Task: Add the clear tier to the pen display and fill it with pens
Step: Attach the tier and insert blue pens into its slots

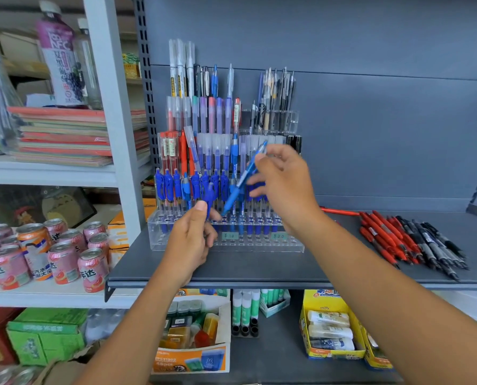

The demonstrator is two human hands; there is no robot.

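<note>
At the front of the pen display (229, 151), on the grey shelf (259, 268), the clear tier (231, 240) stands seated against the tiers behind it, its back rows already carrying blue pens and its front rows of holes empty. The right hand (284, 184) grips a blue retractable pen (242, 182) near its clip end, the pen slanted with its tip just above the filled rows. The left hand (195, 234) is closed around another blue pen (210, 200), held upright over the tier's left half, with what may be more pens gathered in the palm; that count cannot be confirmed. Risk one: the slanted pen, in my judgement, could meet a hole rim at an angle and skid, or knock neighbouring pens that stand close together and lean them out of line. Risk two: the tier is light, clear plastic, and a push from either hand could slide it forward toward the shelf lip, since nothing visible fixes it. Risk three: the clear holes are hard to read against the pens behind, so a pen may land in an occupied or wrong row. Risk four: the right forearm crosses near the loose heap of red and black pens (409, 240) lying to the right on the shelf; a careless reach could roll some off the edge onto the stock below.
</note>
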